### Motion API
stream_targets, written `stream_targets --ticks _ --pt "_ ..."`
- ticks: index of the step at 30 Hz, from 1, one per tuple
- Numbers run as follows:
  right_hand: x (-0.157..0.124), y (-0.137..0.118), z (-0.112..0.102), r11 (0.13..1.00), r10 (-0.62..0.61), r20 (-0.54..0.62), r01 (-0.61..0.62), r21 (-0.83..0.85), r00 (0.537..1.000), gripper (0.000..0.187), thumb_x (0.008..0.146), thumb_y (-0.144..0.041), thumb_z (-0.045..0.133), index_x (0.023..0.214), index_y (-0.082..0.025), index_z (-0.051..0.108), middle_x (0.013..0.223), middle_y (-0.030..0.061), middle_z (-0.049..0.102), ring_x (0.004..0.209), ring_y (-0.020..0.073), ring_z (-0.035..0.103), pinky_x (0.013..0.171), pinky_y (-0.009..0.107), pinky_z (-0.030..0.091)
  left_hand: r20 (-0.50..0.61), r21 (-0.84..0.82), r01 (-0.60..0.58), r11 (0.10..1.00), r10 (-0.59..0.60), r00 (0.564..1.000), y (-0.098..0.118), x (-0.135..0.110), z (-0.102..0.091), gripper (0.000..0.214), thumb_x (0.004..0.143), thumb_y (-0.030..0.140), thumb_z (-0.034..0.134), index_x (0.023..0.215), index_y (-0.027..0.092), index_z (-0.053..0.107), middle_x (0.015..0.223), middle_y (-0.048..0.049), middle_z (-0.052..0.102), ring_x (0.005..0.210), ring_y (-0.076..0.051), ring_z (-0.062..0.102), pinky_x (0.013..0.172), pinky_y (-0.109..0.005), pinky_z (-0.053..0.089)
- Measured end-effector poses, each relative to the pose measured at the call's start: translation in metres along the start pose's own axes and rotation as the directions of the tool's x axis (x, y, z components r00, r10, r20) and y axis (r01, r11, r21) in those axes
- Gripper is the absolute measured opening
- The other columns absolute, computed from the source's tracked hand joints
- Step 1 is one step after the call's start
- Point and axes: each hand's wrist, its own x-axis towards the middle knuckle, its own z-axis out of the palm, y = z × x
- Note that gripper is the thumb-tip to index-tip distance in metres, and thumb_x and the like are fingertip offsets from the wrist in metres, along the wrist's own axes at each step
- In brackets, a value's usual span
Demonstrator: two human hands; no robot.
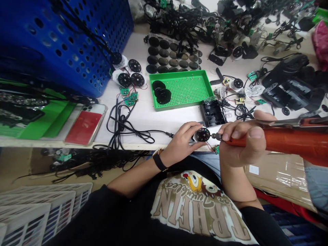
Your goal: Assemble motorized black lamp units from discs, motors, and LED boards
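My left hand (pixel 182 140) is closed around a small round part (pixel 202 135) with a black disc face and white rim, holding it at the table's front edge. My right hand (pixel 239 141) grips an orange-red electric screwdriver (pixel 282 140), its metal tip touching the right side of the round part. Thin red wires and a small green circuit board (pixel 217 149) hang just below the part. A black watch (pixel 159 160) is on my left wrist.
A green perforated tray (pixel 188 89) with black discs lies behind my hands, a black battery holder (pixel 212 112) beside it. A blue perforated crate (pixel 64 41) stands left, a phone in a red case (pixel 85 124) near the edge. Black cables, discs and parts crowd the back.
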Motion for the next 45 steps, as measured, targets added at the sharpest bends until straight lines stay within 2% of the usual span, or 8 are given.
stream_targets --ticks 6,12,17,24,34,39,43,45 --pt "-0.001 0.000 0.000 0.995 0.022 -0.002 -0.022 0.101 1.000 0.016 0.086 -0.034 0.069 0.078 -0.024 0.059 0.053 -0.0100 0.045 0.038 0.0083 0.046 0.045 0.024 0.049 -0.028 -0.009 -0.031 0.999 0.031 0.999 -0.002 0.001 0.001 0.052 0.089 0.042 0.078 0.133 0.020 0.061 0.126 -0.0131 0.067 0.122 -0.026 0.067 0.108 -0.045 0.057" --pt "-0.005 0.002 0.002 0.990 0.072 0.011 -0.073 0.119 0.997 0.030 0.085 -0.037 0.074 0.065 -0.021 0.057 0.052 -0.0087 0.045 0.039 0.0085 0.048 0.046 0.027 0.051 -0.028 -0.007 -0.038 0.999 0.038 0.999 -0.003 0.001 0.001 0.050 0.089 0.042 0.078 0.131 0.020 0.061 0.125 -0.0134 0.068 0.119 -0.025 0.068 0.105 -0.045 0.058" --pt "-0.007 0.003 0.003 0.996 0.050 0.035 -0.052 0.071 0.998 0.031 0.088 -0.040 0.074 0.070 -0.023 0.055 0.054 -0.0085 0.048 0.039 0.0095 0.048 0.044 0.027 0.046 0.002 -0.003 -0.022 1.000 0.022 1.000 -0.003 0.002 0.000 0.048 0.089 0.040 0.078 0.129 0.020 0.061 0.123 -0.0125 0.068 0.118 -0.025 0.067 0.104 -0.046 0.058" --pt "-0.008 0.000 0.000 0.994 0.104 0.150 -0.100 -0.038 0.983 0.039 0.093 -0.044 0.072 0.067 -0.023 0.052 0.055 -0.0069 0.045 0.045 0.0110 0.051 0.051 0.030 0.050 0.024 0.000 -0.017 1.000 0.017 1.000 -0.002 0.004 -0.001 0.044 0.091 0.038 0.077 0.127 0.020 0.061 0.122 -0.0123 0.069 0.116 -0.025 0.067 0.102 -0.044 0.057" --pt "-0.008 0.002 -0.003 0.990 0.084 0.191 -0.060 -0.131 0.978 0.042 0.096 -0.047 0.065 0.067 -0.023 0.048 0.056 -0.0072 0.041 0.045 0.0103 0.050 0.052 0.028 0.050 0.042 0.015 -0.014 1.000 0.013 0.999 -0.003 0.004 -0.001 0.044 0.091 0.035 0.078 0.129 0.021 0.060 0.125 -0.0123 0.069 0.119 -0.026 0.067 0.104 -0.046 0.056" --pt "0.004 0.000 0.006 1.000 -0.006 0.070 0.006 -0.002 0.998 0.013 0.092 -0.037 0.071 0.095 -0.025 0.066 0.056 -0.0093 0.042 0.039 0.0091 0.044 0.044 0.027 0.045 0.052 0.040 0.011 0.999 -0.013 0.999 0.000 0.003 -0.003 0.052 0.090 0.038 0.079 0.134 0.019 0.057 0.128 -0.0133 0.068 0.124 -0.026 0.065 0.109 -0.045 0.054" --pt "0.031 0.011 0.006 0.989 -0.113 -0.109 0.102 -0.104 0.988 0.023 0.089 -0.040 0.069 0.110 -0.031 0.067 0.056 -0.0087 0.037 0.039 0.0115 0.039 0.041 0.029 0.043 0.100 0.071 0.044 0.997 -0.051 0.994 0.002 0.001 -0.006 0.080 0.084 0.040 0.084 0.151 0.021 0.045 0.139 -0.0151 0.064 0.131 -0.029 0.062 0.114 -0.048 0.051" --pt "0.045 0.023 0.000 0.989 -0.117 -0.114 0.106 -0.102 0.987 0.026 0.088 -0.042 0.071 0.112 -0.031 0.066 0.061 -0.0075 0.041 0.043 0.0116 0.042 0.044 0.029 0.044 0.114 0.096 0.041 0.994 -0.052 0.992 0.002 0.001 -0.007 0.084 0.085 0.035 0.084 0.155 0.022 0.040 0.142 -0.0152 0.063 0.133 -0.029 0.060 0.115 -0.049 0.050"
